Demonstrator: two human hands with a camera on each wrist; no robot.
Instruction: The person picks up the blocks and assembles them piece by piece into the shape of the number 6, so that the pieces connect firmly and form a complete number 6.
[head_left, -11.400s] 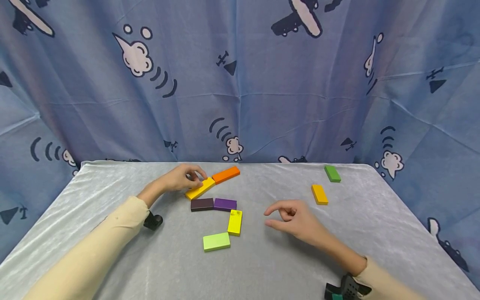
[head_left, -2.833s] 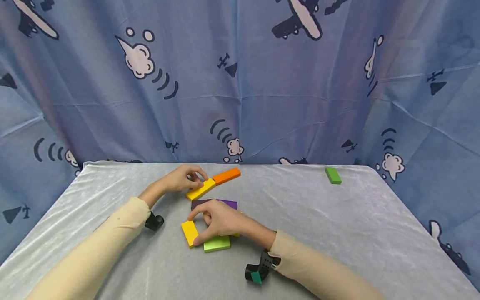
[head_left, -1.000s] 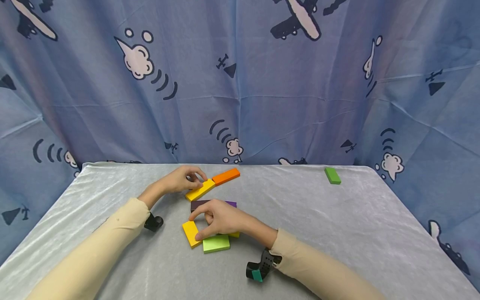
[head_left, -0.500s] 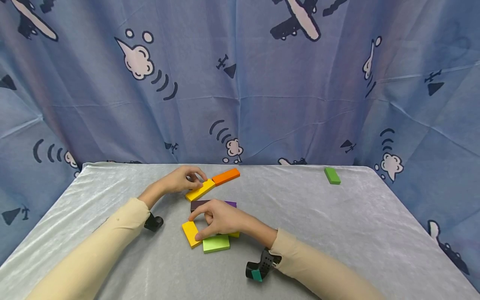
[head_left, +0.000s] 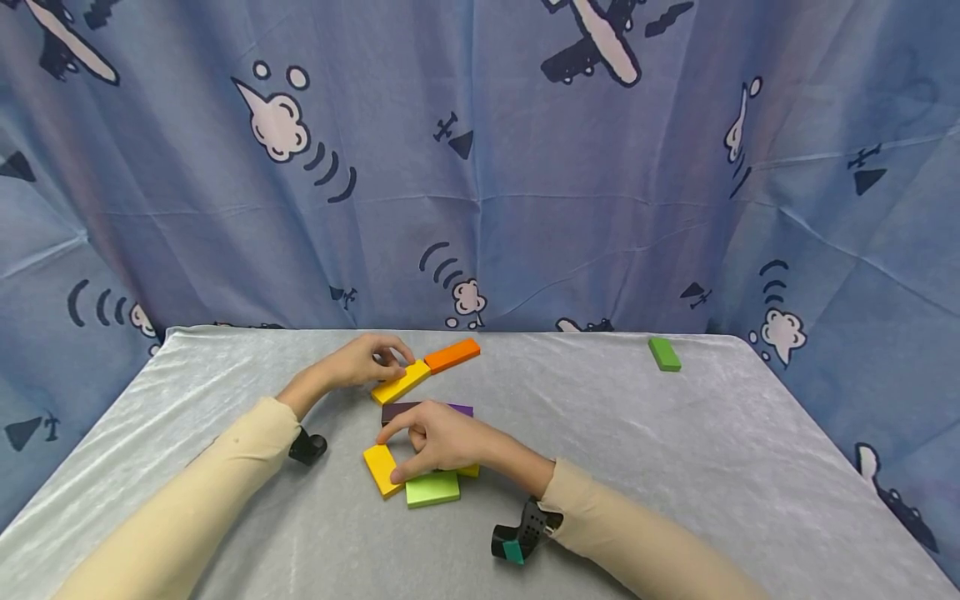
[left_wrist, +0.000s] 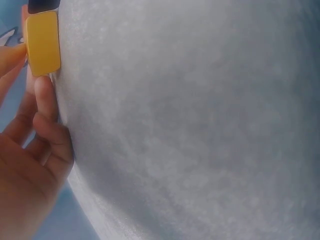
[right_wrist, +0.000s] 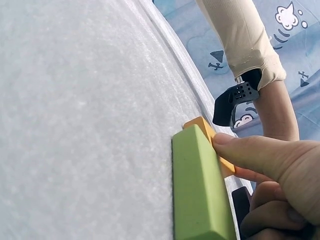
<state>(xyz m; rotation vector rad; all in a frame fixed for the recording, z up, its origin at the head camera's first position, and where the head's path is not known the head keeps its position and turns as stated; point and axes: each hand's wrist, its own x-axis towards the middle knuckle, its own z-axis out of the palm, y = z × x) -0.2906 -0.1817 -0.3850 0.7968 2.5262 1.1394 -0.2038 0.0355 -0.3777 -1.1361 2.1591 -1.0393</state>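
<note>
My left hand point(head_left: 358, 362) pinches a yellow block point(head_left: 401, 384) between thumb and fingers, flat on the table. An orange block point(head_left: 452, 356) touches that block's far right end. Nearer me, my right hand point(head_left: 446, 436) grips an amber block point(head_left: 381, 469) by its two ends. The amber block meets the left end of a light green block point(head_left: 432, 490); in the right wrist view the thumb point(right_wrist: 250, 147) presses on the amber block just behind the light green one. Beyond that hand lie a dark brown block point(head_left: 395, 412) and a purple block point(head_left: 464, 410). A bright yellow block point(head_left: 469, 471) is mostly hidden under the right hand.
A green block point(head_left: 664, 354) lies alone at the far right of the grey cloth-covered table point(head_left: 600, 400). Behind the table's back edge hangs a blue patterned curtain point(head_left: 480, 167). A black wrist camera point(head_left: 525, 531) sits under the right sleeve.
Since the oldest frame, my right hand has carried the amber block from the right side to beside the light green block. Over the last second both hands stay nearly still.
</note>
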